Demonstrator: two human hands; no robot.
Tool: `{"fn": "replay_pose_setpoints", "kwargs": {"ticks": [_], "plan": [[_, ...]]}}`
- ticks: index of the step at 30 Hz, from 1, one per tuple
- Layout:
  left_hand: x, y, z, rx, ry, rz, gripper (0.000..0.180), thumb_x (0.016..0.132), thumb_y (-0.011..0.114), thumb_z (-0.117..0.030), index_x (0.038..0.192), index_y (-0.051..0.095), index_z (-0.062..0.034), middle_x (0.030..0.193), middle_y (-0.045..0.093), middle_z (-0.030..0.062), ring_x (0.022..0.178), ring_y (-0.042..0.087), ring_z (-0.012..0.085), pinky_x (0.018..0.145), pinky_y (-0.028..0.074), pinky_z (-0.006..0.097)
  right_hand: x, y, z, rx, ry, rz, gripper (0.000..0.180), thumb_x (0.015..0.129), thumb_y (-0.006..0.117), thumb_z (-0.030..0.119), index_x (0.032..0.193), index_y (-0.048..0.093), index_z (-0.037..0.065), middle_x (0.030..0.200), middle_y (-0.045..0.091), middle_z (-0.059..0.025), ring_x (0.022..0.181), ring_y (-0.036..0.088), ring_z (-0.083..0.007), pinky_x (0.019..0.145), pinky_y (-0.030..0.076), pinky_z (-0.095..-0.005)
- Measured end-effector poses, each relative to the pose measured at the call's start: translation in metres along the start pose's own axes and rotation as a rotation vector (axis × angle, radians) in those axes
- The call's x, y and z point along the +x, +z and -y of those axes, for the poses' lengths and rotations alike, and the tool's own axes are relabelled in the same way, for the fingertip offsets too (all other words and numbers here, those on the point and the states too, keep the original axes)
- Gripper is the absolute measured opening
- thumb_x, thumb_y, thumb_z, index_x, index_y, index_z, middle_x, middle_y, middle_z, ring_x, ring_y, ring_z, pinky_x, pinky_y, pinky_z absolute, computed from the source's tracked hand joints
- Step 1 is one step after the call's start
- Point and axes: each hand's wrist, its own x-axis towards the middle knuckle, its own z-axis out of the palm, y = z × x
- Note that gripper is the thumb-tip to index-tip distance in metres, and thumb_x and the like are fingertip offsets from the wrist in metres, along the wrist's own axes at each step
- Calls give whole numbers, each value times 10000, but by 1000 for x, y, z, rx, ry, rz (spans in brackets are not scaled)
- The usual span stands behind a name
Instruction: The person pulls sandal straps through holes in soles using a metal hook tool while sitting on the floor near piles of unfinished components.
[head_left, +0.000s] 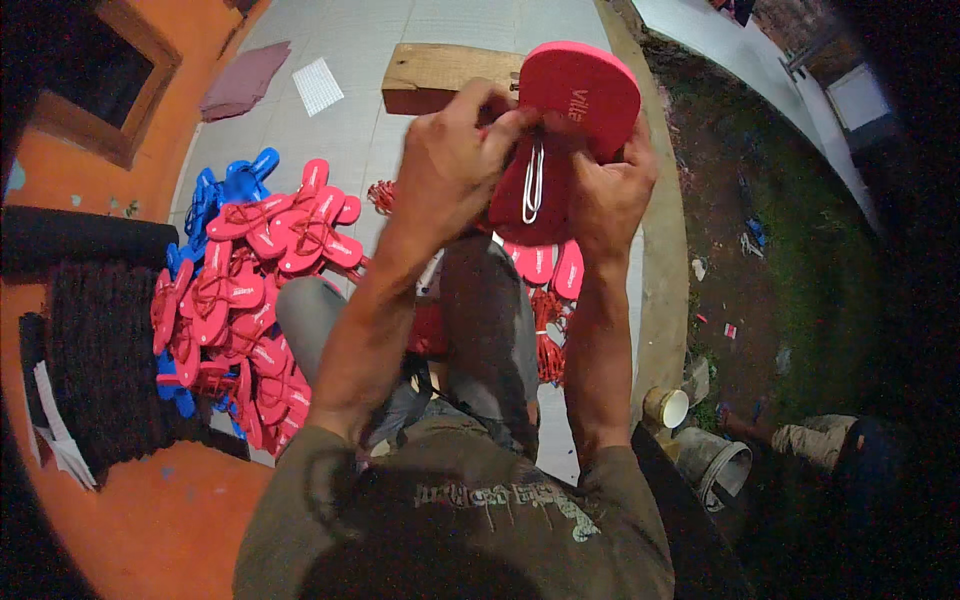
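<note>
Shirt point(455, 525); hands point(450, 155) point(612, 195) at pink sole point(590, 85) edge

Left of wooden block point(440, 75): paper sheet point(318, 87); left and nearer: flip-flop pile point(238, 292); right of block: sole point(595, 95).

We've got a dark olive T-shirt point(440, 510), short sleeves point(285, 490), pale print point(578, 520) on the front, grey trousers point(485, 330); hands point(445, 165) and forearms point(365, 320) bare.
</note>
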Motion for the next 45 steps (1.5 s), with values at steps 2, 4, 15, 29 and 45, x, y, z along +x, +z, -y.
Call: {"fn": "replay_pose_setpoints", "kwargs": {"ticks": [2, 4, 15, 29, 45], "plan": [[-12, -25, 12, 116, -140, 222, 285, 799, 561, -262, 906, 522, 0, 694, 585, 165, 666, 595, 322, 575, 459, 351, -2, -3, -6, 8, -28, -4, 348, 673, 681, 63, 985, 532, 16, 859, 624, -76, 772, 592, -147, 709, 456, -272], [-35, -43, 31, 41, -146, 342, 285, 802, 568, -240, 940, 495, -2, 713, 588, 152, 641, 604, 285, 560, 467, 337, 1, -5, -12, 39, -60, 27, 348, 677, 679, 47, 990, 529, 20, 878, 617, -66, 780, 587, -135, 700, 459, -261], [-107, -49, 79, -1107, -417, -171, 174, 802, 576, -109, 931, 501, -20, 887, 582, 119, 764, 573, 155, 649, 466, 251, -7, -3, -11, 63, -107, 55, 279, 723, 629, -5, 978, 519, 19, 897, 592, -47, 791, 566, -116, 698, 456, -240], [-55, -9, 19, -462, 139, 18, 232, 854, 495, -215, 779, 534, 1, 661, 501, 46, 622, 495, 168, 571, 397, 270, 2, -5, -2, 114, 4, 106, 270, 727, 654, 55, 966, 530, 29, 865, 601, -36, 750, 565, -106, 668, 459, -240], [-43, 11, 26, -835, -72, 509, 411, 855, 433, -440, 668, 457, -75, 578, 395, -45, 522, 349, 55, 456, 281, 224, 11, -17, 5, 103, 106, 297, 240, 721, 629, 33, 951, 568, 0, 857, 624, -63, 765, 597, -149, 688, 483, -287]]}}
